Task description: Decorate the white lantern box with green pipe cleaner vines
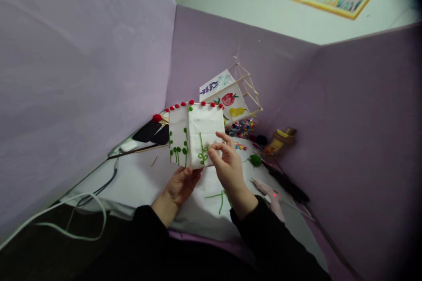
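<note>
A white box-shaped craft (207,120) is held up over the table, with red pompoms along its top edge and green dots and stems on its sides. My left hand (182,184) grips its bottom edge from below. In front of the right face, my right hand (228,160) has thumb and forefinger brought together beside a looped green stem (202,151); anything between the fingertips is too small to make out. Green stem pieces (221,197) lie on the table below.
Behind stands a stick frame with painted fruit panels (231,99), near a bag of colourful beads (245,127). To the right are a green yarn ball (255,160), a yellow-labelled bottle (278,141) and a pink glue gun (272,195). A white cable (102,215) hangs at left.
</note>
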Available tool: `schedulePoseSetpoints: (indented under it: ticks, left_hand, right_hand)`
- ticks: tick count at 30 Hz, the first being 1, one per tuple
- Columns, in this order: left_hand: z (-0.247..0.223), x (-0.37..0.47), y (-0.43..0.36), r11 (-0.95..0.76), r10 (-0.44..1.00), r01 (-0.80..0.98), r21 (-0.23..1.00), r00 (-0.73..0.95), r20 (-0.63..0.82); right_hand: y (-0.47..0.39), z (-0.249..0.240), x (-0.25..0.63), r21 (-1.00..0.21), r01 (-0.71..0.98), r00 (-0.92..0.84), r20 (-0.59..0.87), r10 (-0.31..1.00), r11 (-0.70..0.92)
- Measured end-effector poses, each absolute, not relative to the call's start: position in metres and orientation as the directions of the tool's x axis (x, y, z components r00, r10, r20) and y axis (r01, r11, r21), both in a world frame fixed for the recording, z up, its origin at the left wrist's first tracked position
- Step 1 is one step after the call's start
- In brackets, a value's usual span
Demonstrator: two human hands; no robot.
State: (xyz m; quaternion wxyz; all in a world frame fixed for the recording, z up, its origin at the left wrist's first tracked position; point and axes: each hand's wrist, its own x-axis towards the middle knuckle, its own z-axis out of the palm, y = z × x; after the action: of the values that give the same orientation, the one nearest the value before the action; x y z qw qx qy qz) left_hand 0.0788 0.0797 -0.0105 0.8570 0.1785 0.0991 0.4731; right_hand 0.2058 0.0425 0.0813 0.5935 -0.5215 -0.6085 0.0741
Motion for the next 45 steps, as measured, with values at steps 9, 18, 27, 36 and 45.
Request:
schedulePoseSetpoints:
  ticks: [9,18,27,36,45]
  left_hand:
    - [-0.015,0.082,0.079,0.499,0.845,-0.781,0.375,0.535,-0.008]
    - [-0.012,0.082,0.077,0.494,0.85,-0.785,0.373,0.526,-0.018]
    - [-0.011,0.082,0.077,0.498,0.847,-0.787,0.363,0.531,-0.011]
    - [-0.014,0.083,0.079,0.489,0.852,-0.794,0.36,0.523,-0.003]
    - [-0.015,0.081,0.08,0.492,0.846,-0.789,0.368,0.533,0.014]
  right_hand:
    - [0.064,0.067,0.206,-0.651,0.651,0.237,0.663,0.71,0.391]
    - [0.071,0.063,0.209,-0.612,0.674,0.205,0.692,0.692,0.414]
    - [0.071,0.06,0.21,-0.564,0.703,0.181,0.731,0.658,0.433]
    - [0.068,0.062,0.215,-0.582,0.635,0.182,0.751,0.634,0.508]
    - [0.048,0.05,0.208,-0.483,0.736,0.158,0.804,0.573,0.475]
